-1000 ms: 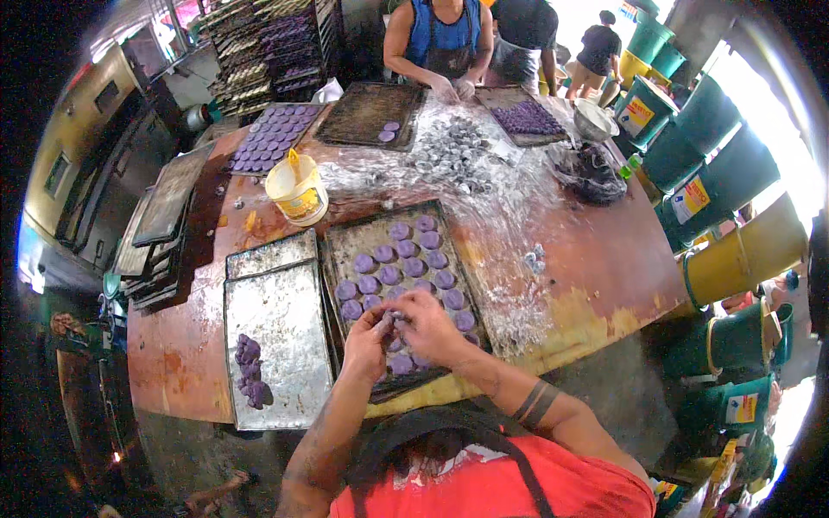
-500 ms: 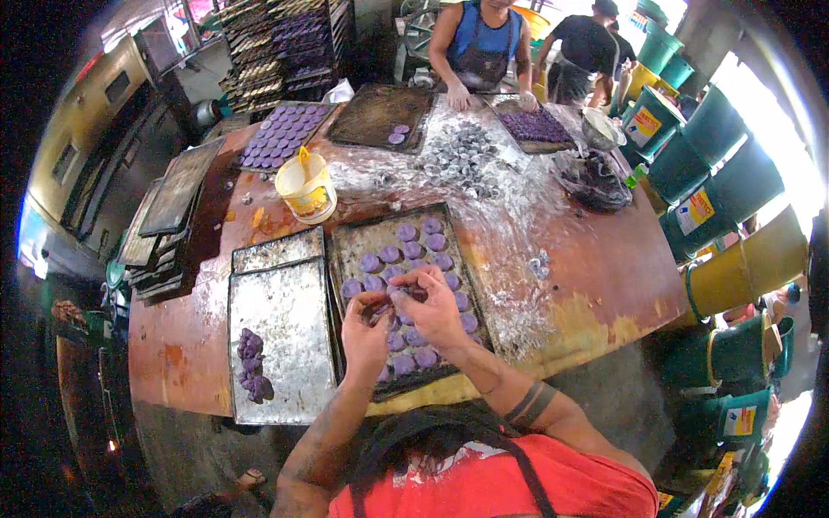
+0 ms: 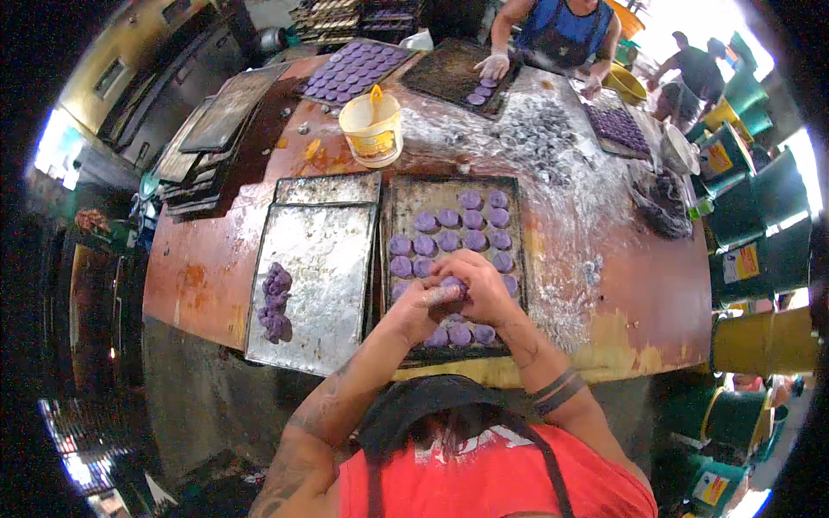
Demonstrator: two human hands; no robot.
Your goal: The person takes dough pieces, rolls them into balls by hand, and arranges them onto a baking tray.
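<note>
My left hand (image 3: pixel 416 312) and my right hand (image 3: pixel 484 289) meet above the near half of a dark baking tray (image 3: pixel 413 192). Fingers of both are closed round a purple dough piece (image 3: pixel 452 286), mostly covered by them. Rows of round purple dough pieces (image 3: pixel 448 217) lie on that tray, some hidden beneath my hands. Left of it is a shiny metal tray (image 3: pixel 324 259), overlapping another tray (image 3: pixel 328 186). Lumps of darker purple paste (image 3: pixel 275 302) sit in a short line on the shiny tray's left side.
A yellow-and-white bucket (image 3: pixel 373 136) with a yellow handle inside stands beyond the trays. Flour and greyish dough bits (image 3: pixel 537 134) cover the far table. Across it, a gloved co-worker (image 3: pixel 561 39) touches purple discs (image 3: pixel 482 93). Stacked trays (image 3: pixel 220 121) lie left; green buckets (image 3: pixel 751 203) line the right.
My view has shifted, so the table appears farther right and higher. My hands have drawn together round the dough piece. The co-worker's gloved hand has reached the discs on the far tray.
</note>
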